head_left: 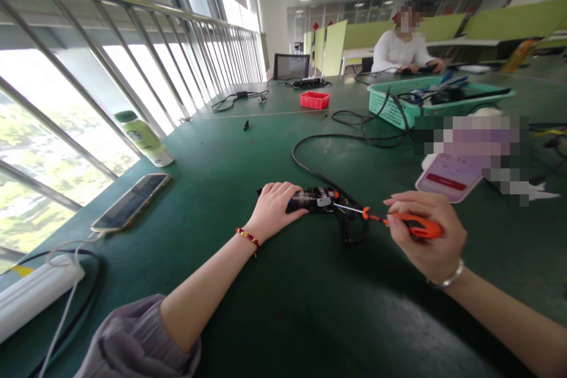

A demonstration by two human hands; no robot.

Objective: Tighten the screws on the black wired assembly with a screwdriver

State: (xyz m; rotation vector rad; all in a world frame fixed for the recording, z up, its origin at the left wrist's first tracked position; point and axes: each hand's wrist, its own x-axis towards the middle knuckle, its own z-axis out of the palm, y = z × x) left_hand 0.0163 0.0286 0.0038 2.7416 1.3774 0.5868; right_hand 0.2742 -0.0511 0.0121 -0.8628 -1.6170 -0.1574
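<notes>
My left hand (pixel 275 208) lies over one end of a black corded device (pixel 312 201), fingers wrapped round it, holding it down on the table. At its other end, inner parts and thin coloured wires are exposed. My right hand (pixel 429 236) grips a screwdriver (pixel 427 227) by its orange and black handle. The shaft points left, and its tip meets or nearly meets the exposed parts; contact cannot be made out. A black cable (pixel 305 144) runs from the device back across the table.
On the green table (pixel 248 319) are a phone (pixel 130 204), a bottle (pixel 144 137), a white power strip (pixel 39 292), a red basket (pixel 315 100) and a teal basket (pixel 390 107) of parts. A lit phone (pixel 452 177) stands right. Another person (pixel 401 50) sits opposite.
</notes>
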